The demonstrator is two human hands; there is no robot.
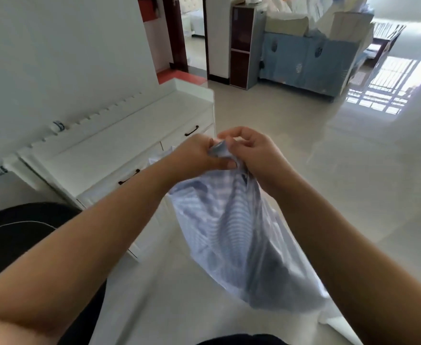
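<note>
Striped shirt (232, 220), edge above open floor (316, 185)

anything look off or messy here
Nothing damaged or spilled. The striped cloth hangs bunched and creased, gripped at its top by the left hand and right hand. The blue-covered furniture at the back is heaped with bundles.

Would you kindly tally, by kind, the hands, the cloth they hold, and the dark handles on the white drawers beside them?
hands: 2 (left hand, right hand)
striped cloth: 1
dark drawer handles: 2
Total: 5
</note>
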